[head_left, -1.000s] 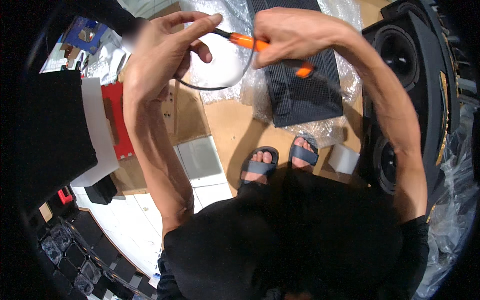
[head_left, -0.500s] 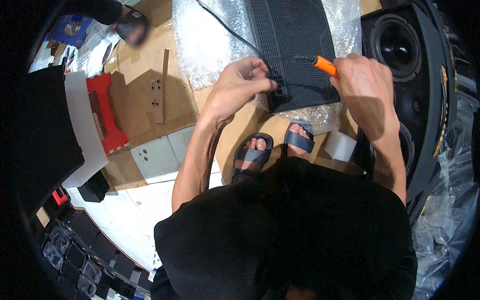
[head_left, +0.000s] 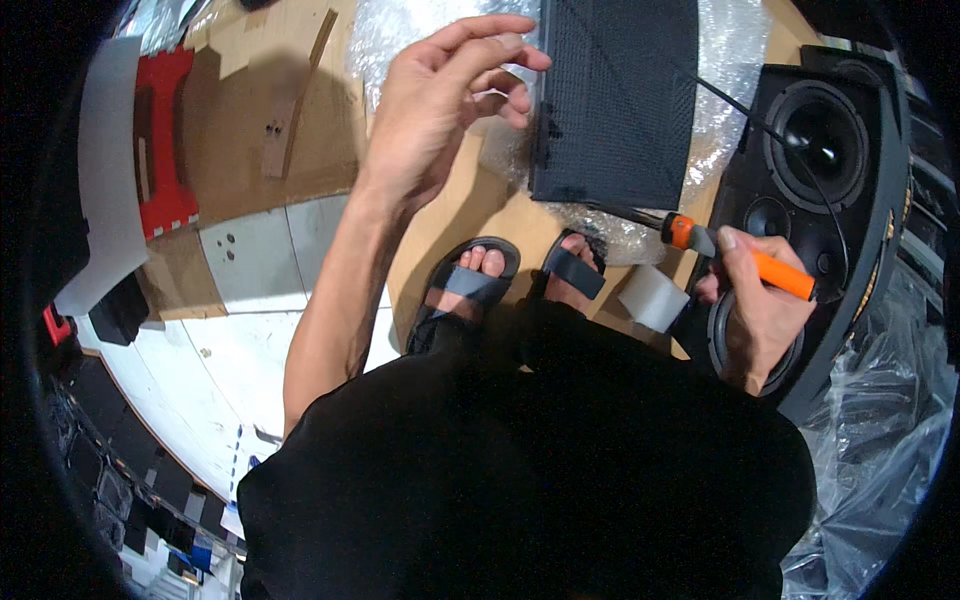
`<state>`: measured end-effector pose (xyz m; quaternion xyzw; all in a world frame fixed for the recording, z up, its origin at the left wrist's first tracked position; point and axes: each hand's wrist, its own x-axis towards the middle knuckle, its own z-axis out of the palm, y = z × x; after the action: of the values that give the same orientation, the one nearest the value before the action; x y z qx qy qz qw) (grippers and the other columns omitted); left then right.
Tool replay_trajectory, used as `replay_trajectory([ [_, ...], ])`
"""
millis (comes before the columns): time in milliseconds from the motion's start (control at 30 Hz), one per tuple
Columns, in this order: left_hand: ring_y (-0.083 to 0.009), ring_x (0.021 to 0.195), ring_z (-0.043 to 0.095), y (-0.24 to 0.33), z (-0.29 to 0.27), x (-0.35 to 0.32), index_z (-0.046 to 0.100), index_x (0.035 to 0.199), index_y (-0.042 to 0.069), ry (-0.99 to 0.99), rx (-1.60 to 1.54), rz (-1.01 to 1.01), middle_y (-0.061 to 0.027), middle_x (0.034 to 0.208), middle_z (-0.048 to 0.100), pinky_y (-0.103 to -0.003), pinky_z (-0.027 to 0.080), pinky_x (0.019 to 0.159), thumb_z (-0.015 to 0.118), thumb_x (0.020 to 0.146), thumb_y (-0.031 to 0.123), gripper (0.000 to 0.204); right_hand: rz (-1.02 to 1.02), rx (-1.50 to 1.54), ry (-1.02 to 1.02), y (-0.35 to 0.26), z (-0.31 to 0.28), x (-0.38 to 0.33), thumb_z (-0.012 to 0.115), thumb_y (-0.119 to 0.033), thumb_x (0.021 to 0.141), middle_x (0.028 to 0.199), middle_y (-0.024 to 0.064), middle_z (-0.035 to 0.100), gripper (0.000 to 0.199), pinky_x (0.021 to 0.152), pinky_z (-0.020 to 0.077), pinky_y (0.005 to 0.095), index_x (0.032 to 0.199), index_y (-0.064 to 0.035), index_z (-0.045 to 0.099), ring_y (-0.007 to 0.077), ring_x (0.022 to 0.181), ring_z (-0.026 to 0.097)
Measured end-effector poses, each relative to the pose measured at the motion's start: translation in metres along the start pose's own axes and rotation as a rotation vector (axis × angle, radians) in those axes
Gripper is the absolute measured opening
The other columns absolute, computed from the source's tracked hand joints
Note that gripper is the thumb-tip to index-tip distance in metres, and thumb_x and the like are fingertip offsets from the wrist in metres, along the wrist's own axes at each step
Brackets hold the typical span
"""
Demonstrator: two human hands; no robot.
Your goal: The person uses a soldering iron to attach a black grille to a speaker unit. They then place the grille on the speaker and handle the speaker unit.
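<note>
My right hand [head_left: 765, 315] grips an orange-handled tool with a black cord, which looks like a soldering iron [head_left: 785, 274]. Its thin dark tip points left, close to the near edge of a black mesh grille panel [head_left: 620, 110]. The cord runs from the handle's right end up across a speaker to the panel. My left hand [head_left: 430, 110] is raised at the panel's left edge, fingers apart with nothing in them; I cannot tell whether a fingertip touches the panel. Bubble wrap [head_left: 730, 110] lies under the panel.
A black speaker cabinet [head_left: 735, 200] with round cones stands at the right, beside clear plastic sheeting [head_left: 880, 440]. A white foam block [head_left: 653, 298] sits near my sandalled feet. At the left are a wooden strip [head_left: 305, 100], a red cut-out piece [head_left: 165, 140] and cardboard [head_left: 240, 170].
My right hand has moved down with the orange tool, whose thin tip now points left. My left hand has risen and opened wider. The view has shifted, and another person's hand has left it.
</note>
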<state>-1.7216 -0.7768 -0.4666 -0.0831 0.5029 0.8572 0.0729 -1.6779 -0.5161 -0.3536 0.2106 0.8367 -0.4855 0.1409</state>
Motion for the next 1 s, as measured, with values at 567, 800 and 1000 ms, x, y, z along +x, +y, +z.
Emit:
replay_trajectory([
  [567,-0.0133,0.075,0.054,-0.031,-0.034,-0.011,0.057,0.116,-0.002,0.342,-0.087,-0.100,-0.0080,0.097,0.060,-0.029,0.045,0.069,0.057,0.090,0.025,0.038,-0.732,-0.338,-0.218,0.094,0.035,0.022,0.077,-0.005,0.075,0.079,0.0126,0.068,0.015,0.059,0.0524,0.0280,0.085,0.0023,0.069,0.0196,0.069,0.068],
  [800,-0.0132,0.076,0.054,-0.028,-0.035,-0.014,0.055,0.116,-0.003,0.361,-0.106,-0.102,-0.0083,0.097,0.059,-0.029,0.045,0.069,0.057,0.090,0.025,0.038,-0.723,-0.358,-0.243,0.079,0.040,0.019,0.076,-0.006,0.075,0.079,0.0123,0.068,0.016,0.058,0.0528,0.0285,0.087,0.0020,0.070,0.0187,0.069,0.067],
  [1000,-0.0131,0.075,0.053,-0.031,-0.033,-0.012,0.056,0.116,-0.003,0.343,-0.117,-0.107,-0.0084,0.098,0.058,-0.029,0.044,0.069,0.058,0.089,0.025,0.039,-0.721,-0.367,-0.265,0.061,0.041,0.014,0.075,-0.005,0.077,0.079,0.0130,0.069,0.013,0.056,0.0518,0.0279,0.087,0.0018,0.070,0.0180,0.065,0.066],
])
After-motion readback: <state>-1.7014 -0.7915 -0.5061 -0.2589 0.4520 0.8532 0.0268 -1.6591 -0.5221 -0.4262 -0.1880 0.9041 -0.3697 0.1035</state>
